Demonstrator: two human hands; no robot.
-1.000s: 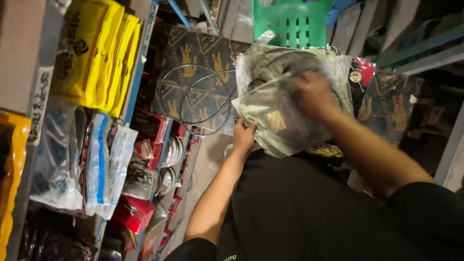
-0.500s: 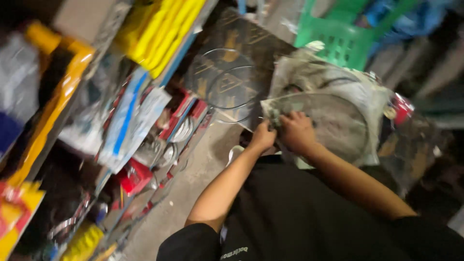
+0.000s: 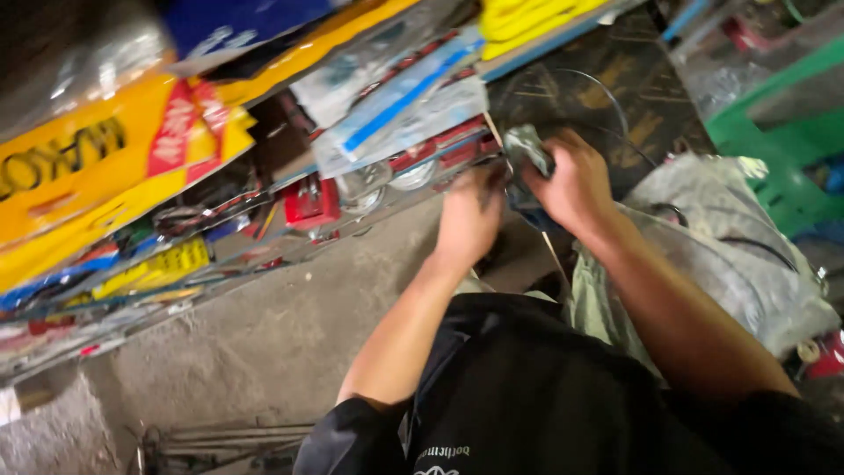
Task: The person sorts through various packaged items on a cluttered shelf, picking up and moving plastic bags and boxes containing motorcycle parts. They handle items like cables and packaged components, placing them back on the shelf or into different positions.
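Your right hand (image 3: 576,180), upper centre-right of frame, has its fingers clenched round a crumpled grey-dark plastic wrap (image 3: 526,149). The wrap sits at the top of that fist, just in front of the dark patterned board (image 3: 615,97). Your left hand (image 3: 470,215), just left of it, has its fingers curled toward the same bundle; blur hides whether they pinch it, so cannot tell. Thin wire hoops (image 3: 607,105) lie against the board behind. To do this well, I'd judge: keep the right grip firm, use the left to steady the loose end, work slowly near the wire. The big clear plastic bag (image 3: 738,255) lies lower right, near the green crate (image 3: 774,149).
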